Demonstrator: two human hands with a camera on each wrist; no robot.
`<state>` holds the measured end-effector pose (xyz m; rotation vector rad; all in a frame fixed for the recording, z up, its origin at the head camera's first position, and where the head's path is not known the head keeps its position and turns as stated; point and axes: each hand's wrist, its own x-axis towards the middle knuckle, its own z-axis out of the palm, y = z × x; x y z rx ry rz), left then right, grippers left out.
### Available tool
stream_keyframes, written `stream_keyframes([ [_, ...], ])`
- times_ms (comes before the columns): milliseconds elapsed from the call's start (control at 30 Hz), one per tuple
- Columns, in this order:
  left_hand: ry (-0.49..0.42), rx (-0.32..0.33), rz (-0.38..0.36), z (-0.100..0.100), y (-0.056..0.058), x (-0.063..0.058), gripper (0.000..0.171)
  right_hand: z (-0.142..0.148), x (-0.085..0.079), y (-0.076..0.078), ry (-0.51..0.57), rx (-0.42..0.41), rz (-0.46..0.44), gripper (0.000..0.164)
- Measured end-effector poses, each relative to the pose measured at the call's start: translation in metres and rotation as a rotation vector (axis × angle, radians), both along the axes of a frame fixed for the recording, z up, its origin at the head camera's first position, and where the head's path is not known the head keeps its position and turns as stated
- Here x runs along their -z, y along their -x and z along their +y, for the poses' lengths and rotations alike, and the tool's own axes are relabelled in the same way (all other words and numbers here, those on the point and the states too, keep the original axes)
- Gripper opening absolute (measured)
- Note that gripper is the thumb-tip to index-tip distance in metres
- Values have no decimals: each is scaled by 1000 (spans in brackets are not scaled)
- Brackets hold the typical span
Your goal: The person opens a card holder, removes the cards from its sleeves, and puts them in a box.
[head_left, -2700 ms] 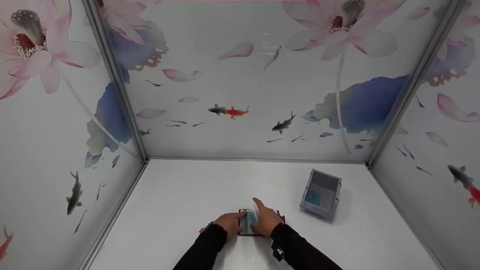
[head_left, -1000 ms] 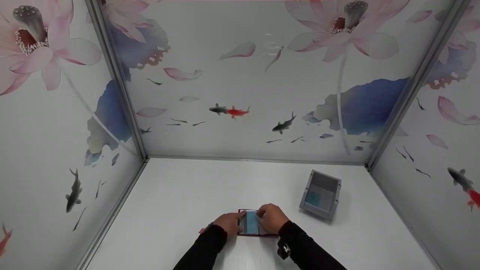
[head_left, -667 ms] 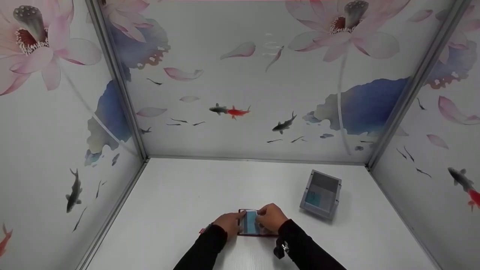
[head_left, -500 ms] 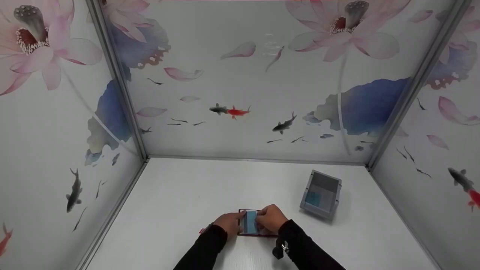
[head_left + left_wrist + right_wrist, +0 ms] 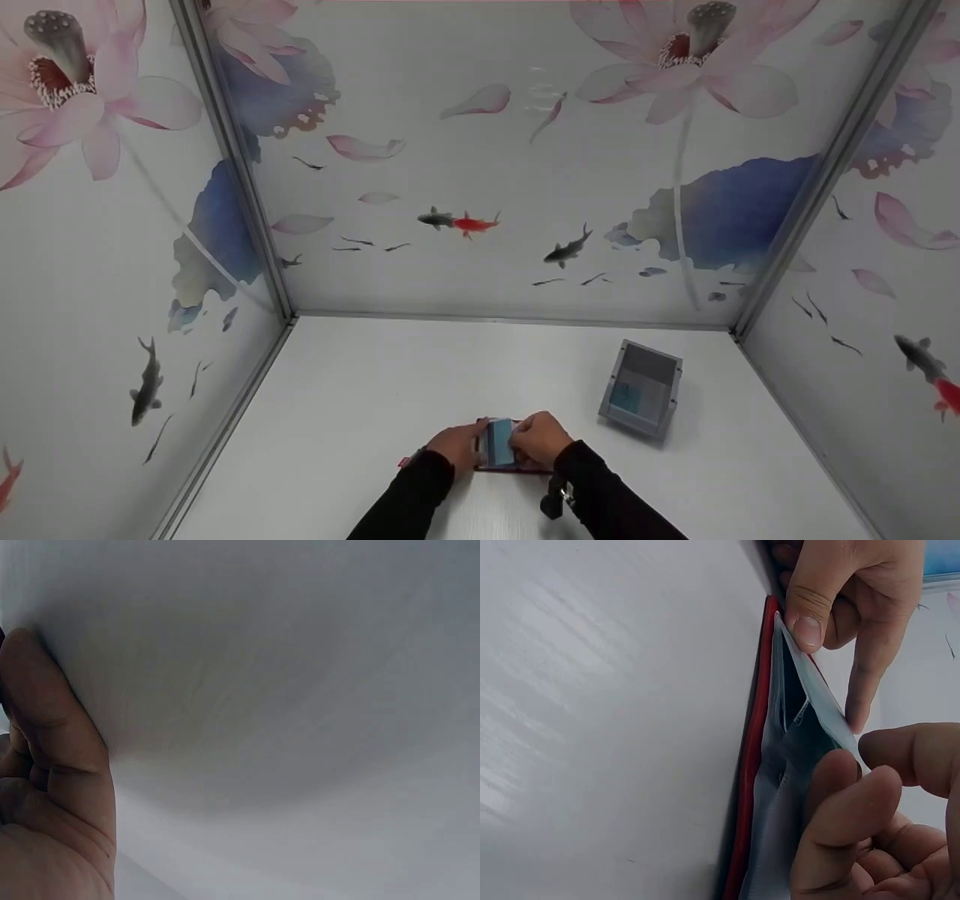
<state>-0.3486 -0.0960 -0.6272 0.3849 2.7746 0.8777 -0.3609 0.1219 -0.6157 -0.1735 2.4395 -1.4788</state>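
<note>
A card holder [image 5: 748, 787] with a red cover and clear plastic sleeves lies opened out on the white table. My left hand [image 5: 456, 444] grips its left part, the thumb on top at the sleeve edge. In the right wrist view that left hand [image 5: 859, 592] is at the top, index finger stretched along the page. My right hand [image 5: 544, 439] pinches the right edge of a light blue sleeve page [image 5: 502, 442] between thumb and fingertips. The page stands raised at a slant, and its pocket gapes in the right wrist view. Curled fingers [image 5: 56, 712] show at the left wrist view's edge.
A grey plastic bin [image 5: 643, 386] stands at the back right of the table [image 5: 390, 367], a blue-green piece [image 5: 625, 396] inside it. Printed panels [image 5: 480, 150] with lotus and fish wall in the table on three sides.
My right hand has drawn back from a flicked-up clear page to pinch the blue page's right edge. That page now tilts up more. The left hand stays in place.
</note>
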Motion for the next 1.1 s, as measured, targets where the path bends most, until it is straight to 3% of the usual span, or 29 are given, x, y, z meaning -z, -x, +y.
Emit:
stream_keyframes([
  [200,43,-3,7,1,3,2,65,-2,-1,0,-8,0,17,23],
  [500,16,0,-10,0,3,3,67,0,5,1,-10,-15,29,15],
  [567,19,7,-9,0,7,8,67,2,9,3,-8,-21,34,15],
  [733,80,31,56,-3,25,42,66,7,18,8,5,-55,66,23],
  [800,91,33,65,-3,28,49,67,8,19,8,12,-62,73,27],
  [933,55,13,40,-2,25,41,67,9,16,6,4,-42,71,24],
  [967,43,4,25,-1,21,34,67,8,15,5,-1,-35,76,21],
  [1100,55,2,34,-1,16,27,66,8,11,3,-17,-10,71,15],
])
